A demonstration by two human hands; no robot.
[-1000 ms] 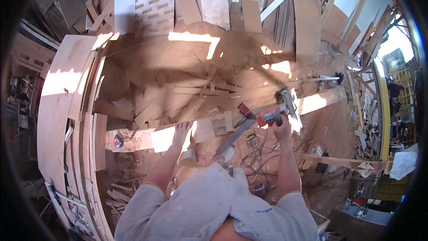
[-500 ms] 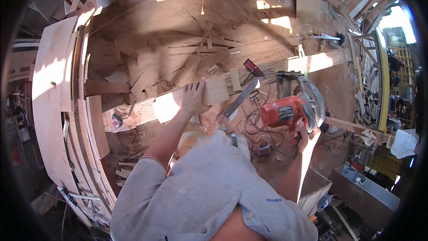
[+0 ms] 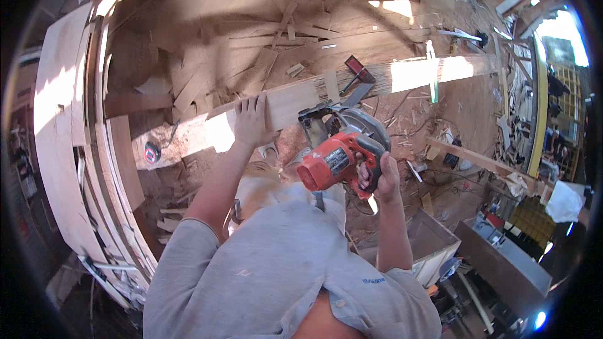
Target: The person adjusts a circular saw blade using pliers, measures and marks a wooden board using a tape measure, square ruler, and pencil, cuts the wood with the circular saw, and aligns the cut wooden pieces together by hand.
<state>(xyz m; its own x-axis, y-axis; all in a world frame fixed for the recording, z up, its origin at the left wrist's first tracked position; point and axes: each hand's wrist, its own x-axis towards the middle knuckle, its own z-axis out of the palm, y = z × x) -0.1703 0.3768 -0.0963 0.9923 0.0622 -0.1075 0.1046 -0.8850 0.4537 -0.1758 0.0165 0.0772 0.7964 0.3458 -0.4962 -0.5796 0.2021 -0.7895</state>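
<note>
Steadying the board (image 3: 292, 104) well seems to call for broad, even pressure, with the left hand (image 3: 252, 128) set well in from the end nearest the saw (image 3: 328, 162). The saw looks front-heavy, so a firm wrist and a level base plate should help, and the cord (image 3: 405, 130) is best clear of the blade. The metal strip (image 3: 358, 95) and the red block (image 3: 357, 65) lie just past the board's right end, so the saw should stay off them.

The board lies along the beam (image 3: 490, 64), ahead of the person's body. The left arm reaches forward, the hand palm down on the board, its fingers open and slightly spread, pointing away, the thumb out to the right; they press and grip nothing. The right arm is bent and lower, its fingers curled tight round the saw's rear handle; whether one is on the trigger I cannot tell. The saw sits tilted in front of the torso, its plate close to the board; whether the two touch is unclear. A tape measure (image 3: 151, 153) rests near the beam's left end.
</note>
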